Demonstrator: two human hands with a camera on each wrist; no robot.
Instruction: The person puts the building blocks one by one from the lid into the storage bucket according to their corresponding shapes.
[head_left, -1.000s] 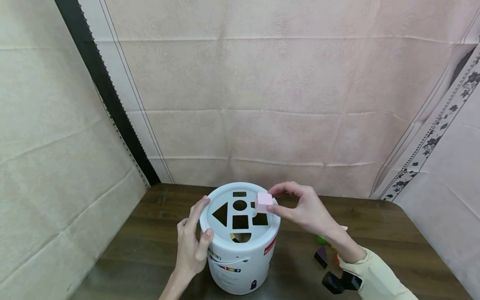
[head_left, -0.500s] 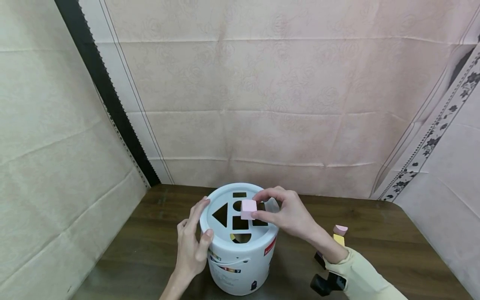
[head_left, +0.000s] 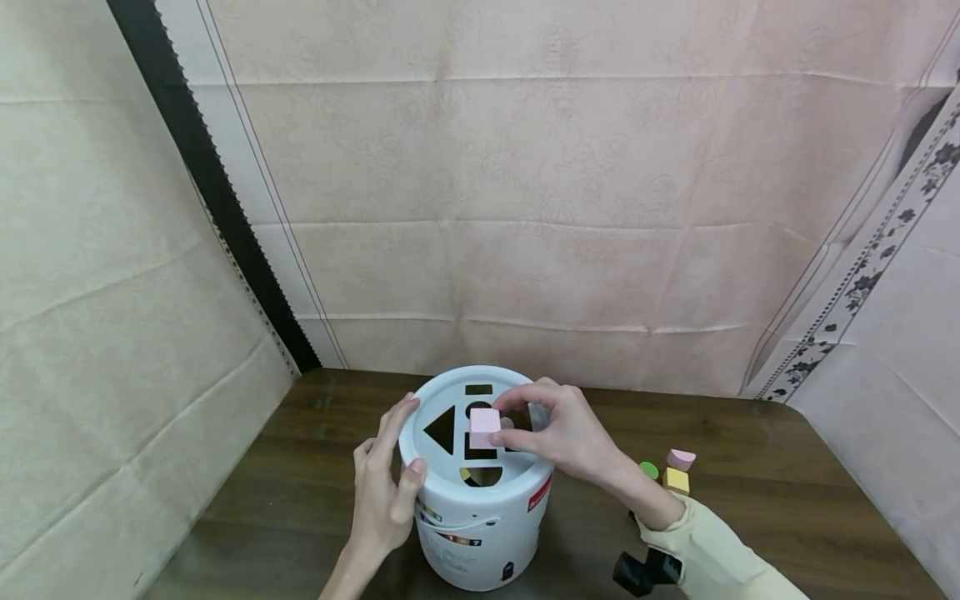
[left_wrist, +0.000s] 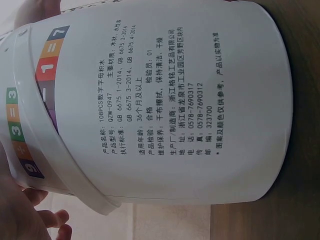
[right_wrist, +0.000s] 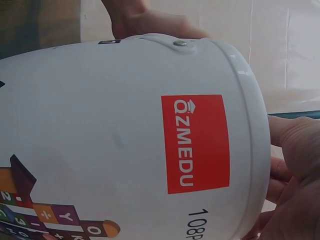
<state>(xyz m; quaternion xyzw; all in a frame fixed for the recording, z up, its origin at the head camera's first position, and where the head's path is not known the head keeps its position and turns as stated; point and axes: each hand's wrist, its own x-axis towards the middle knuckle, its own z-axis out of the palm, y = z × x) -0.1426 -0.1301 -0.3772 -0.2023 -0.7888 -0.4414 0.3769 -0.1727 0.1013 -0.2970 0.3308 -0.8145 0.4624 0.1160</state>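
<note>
A white bucket (head_left: pixel 480 533) stands upright on the table. Its pale lid (head_left: pixel 450 479) has cut-out holes: a triangle, a circle, several rectangles and a half-round. My left hand (head_left: pixel 386 483) rests at the lid's left edge, index finger and thumb laid on the rim. My right hand (head_left: pixel 570 429) reaches across from the right and pinches a pink cube (head_left: pixel 483 428) between thumb and index finger. In this view the cube overlaps the middle square hole and the bottom of the round one. In the right wrist view, the right hand (right_wrist: pixel 300 175) is beyond the bucket's rim.
Right of the bucket lie a green round block (head_left: pixel 648 470), a pink half-round block (head_left: pixel 681 459) and a yellow block (head_left: pixel 676 481), partly behind the right forearm. A black wrist device (head_left: pixel 647 572) is on the right sleeve. Pale cloth (head_left: pixel 525 208) hangs behind the wooden table (head_left: pixel 787 483).
My right hand has carried the pink cube left, from the lid's right side to over the middle square hole. Its forearm uncovers the blocks on the right. The left hand stays put.
</note>
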